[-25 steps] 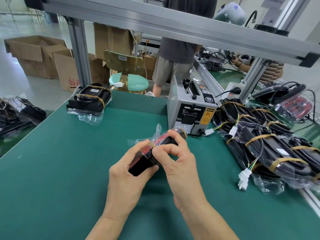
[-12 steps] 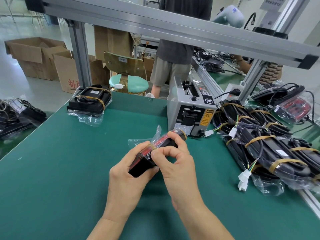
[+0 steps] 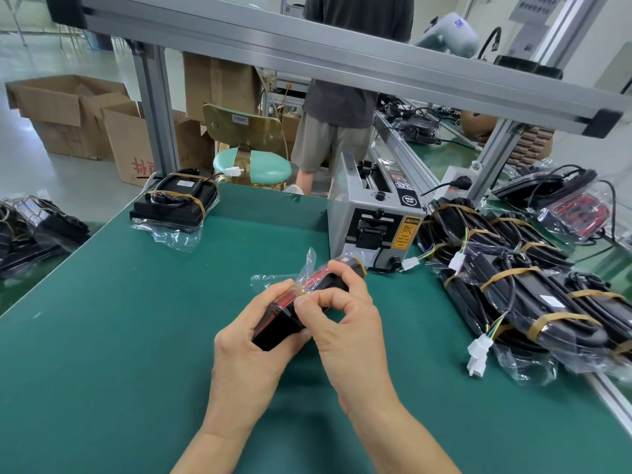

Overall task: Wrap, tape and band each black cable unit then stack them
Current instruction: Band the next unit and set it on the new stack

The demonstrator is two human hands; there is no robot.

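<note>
Both my hands hold one black cable unit [image 3: 278, 331] with red wires, wrapped in clear plastic, above the middle of the green table [image 3: 113, 336]. My left hand [image 3: 253, 350] grips its near end from below and the left. My right hand [image 3: 345, 323] curls over the top, thumb and forefinger pinching a tan rubber band on the unit. Loose plastic sticks out at the far end. A banded black unit [image 3: 176, 201] lies at the table's far left. Several banded units [image 3: 513, 289] are piled at the right.
A grey tape dispenser [image 3: 372, 224] stands just behind my hands. More bagged units [image 3: 34, 230] lie on a lower surface at the left. A person [image 3: 342, 97] stands beyond the table by a teal stool [image 3: 253, 165]. An aluminium frame bar [image 3: 307, 53] crosses overhead.
My hands and the unit stay in nearly the same place. My right thumb and forefinger have shifted slightly along the band.
</note>
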